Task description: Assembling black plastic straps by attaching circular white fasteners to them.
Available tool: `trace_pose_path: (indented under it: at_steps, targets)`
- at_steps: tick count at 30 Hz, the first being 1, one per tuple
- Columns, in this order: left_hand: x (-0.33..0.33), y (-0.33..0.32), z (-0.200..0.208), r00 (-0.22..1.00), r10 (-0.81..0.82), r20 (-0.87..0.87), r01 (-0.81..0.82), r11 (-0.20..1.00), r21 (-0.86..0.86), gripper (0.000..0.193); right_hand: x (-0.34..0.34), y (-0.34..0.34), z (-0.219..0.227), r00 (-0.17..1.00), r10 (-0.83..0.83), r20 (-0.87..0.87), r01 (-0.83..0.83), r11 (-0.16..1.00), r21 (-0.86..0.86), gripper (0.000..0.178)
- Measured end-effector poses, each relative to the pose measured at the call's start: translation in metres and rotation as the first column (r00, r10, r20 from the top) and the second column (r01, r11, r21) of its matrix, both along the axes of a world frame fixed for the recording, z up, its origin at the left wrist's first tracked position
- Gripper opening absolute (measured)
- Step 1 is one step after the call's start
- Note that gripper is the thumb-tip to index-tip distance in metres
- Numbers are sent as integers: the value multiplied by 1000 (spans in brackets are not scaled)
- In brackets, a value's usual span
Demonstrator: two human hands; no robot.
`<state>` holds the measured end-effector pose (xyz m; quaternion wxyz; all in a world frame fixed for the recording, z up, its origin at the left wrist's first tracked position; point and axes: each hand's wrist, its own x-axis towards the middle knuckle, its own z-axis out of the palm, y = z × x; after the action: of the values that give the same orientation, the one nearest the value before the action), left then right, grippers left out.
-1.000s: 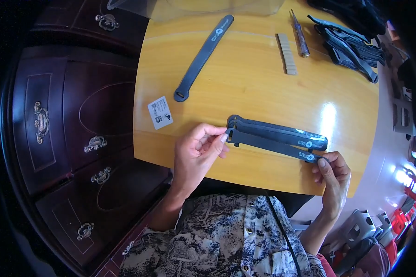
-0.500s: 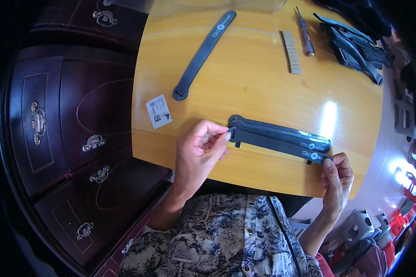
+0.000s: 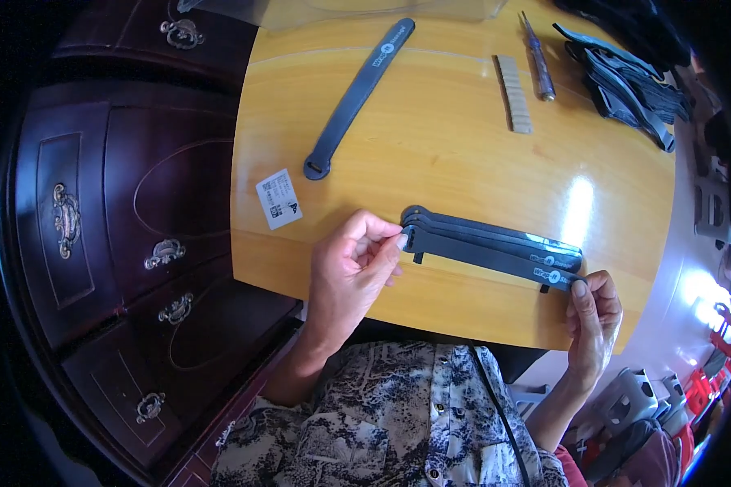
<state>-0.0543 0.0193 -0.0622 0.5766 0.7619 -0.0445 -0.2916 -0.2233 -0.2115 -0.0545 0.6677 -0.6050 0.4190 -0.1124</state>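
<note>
Stretched between my hands is a dark grey hook-and-loop strap with a white print near its right end. My left hand pinches its slotted left end between thumb and fingers. At the other end, my right hand grips the tip, thumb on top. Just behind it lie several similar straps, stacked and slightly fanned, partly covered by the held one. Small black pieces stick out below the held strap near both ends. Farther left, a single strap rests at a slant on the table.
A white printed card lies near the table's left edge. Toward the back right are a corrugated cardboard strip, a screwdriver and a pile of dark straps. Dark wooden drawers stand left of the table.
Both hands keep their grip on the strap, which has barely shifted. The view has moved very slightly.
</note>
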Motion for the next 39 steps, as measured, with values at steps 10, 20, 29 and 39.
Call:
trace_pose_path:
  at_steps: [10, 20, 29, 39]
  targets:
    - [-4, 1, -1, 998, -8, 63, 8, 1000, 4, 7, -4, 0, -1, 1000, -1, 6, 1, 1000, -4, 20]
    - [-7, 3, -5, 976, -50, 213, 50, 999, 4, 8, -5, 8, -5, 984, 28, 178, -4, 991, -134, 12]
    - [-4, 2, -4, 997, 1, 77, -2, 1000, 21, 15, -1, 11, -10, 991, -10, 130, 25, 994, -110, 11]
    - [-5, 2, -2, 996, -2, 92, 0, 1000, 26, 15, 7, 18, 2, 997, -46, 57, 53, 990, -128, 15]
